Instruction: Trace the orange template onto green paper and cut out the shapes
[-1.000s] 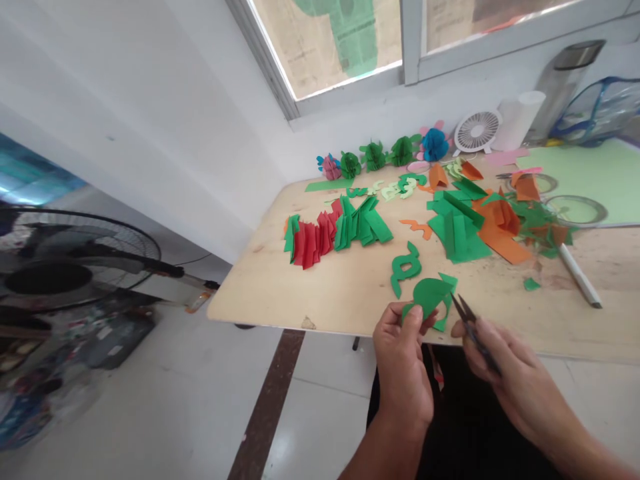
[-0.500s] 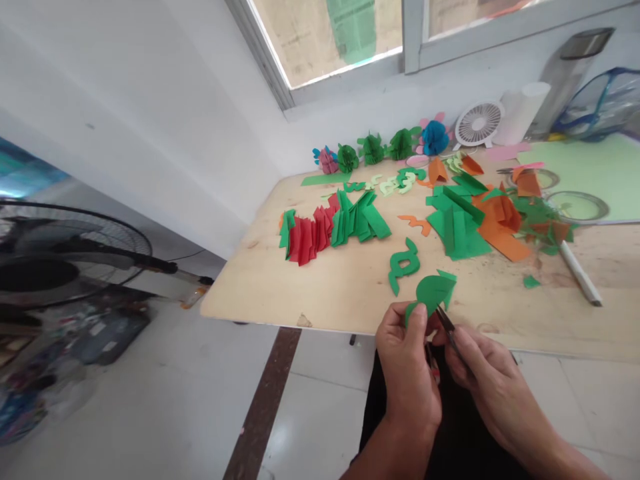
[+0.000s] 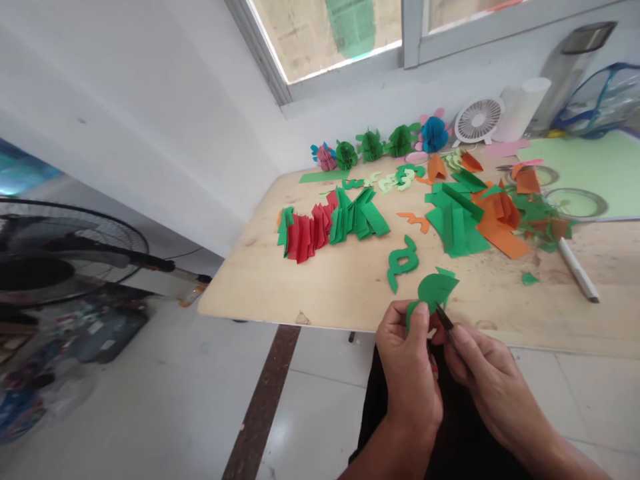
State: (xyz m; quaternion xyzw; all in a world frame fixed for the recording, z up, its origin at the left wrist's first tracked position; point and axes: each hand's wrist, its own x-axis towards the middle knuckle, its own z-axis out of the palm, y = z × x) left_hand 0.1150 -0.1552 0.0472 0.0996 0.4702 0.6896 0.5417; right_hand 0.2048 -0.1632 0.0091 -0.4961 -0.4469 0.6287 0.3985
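My left hand (image 3: pixel 407 353) is closed on a folded piece of green paper (image 3: pixel 434 291), pinched between thumb and fingers above the table's front edge. A curved line shows on the paper. My right hand (image 3: pixel 483 373) is closed around dark, pointed scissors (image 3: pixel 444 319), whose tip meets the paper's lower right edge. The scissors' handles are hidden by my fingers. Something small and red, too covered to name, shows between my hands. Just beyond the paper lies a curly green paper cutout (image 3: pixel 403 261).
Folded red paper strips (image 3: pixel 303 237) and green ones (image 3: pixel 356 217) stand on the wooden table (image 3: pixel 250 287). Green sheets (image 3: pixel 455 227), orange paper, a tape roll (image 3: pixel 577 202) and a white marker (image 3: pixel 577 270) lie right. Paper figures (image 3: pixel 373 145) and a small fan (image 3: pixel 479 120) line the wall.
The green paper has turned slightly, its pointed end now reaching further right. The scissors look more closed at the tip. Both hands stay in nearly the same place.
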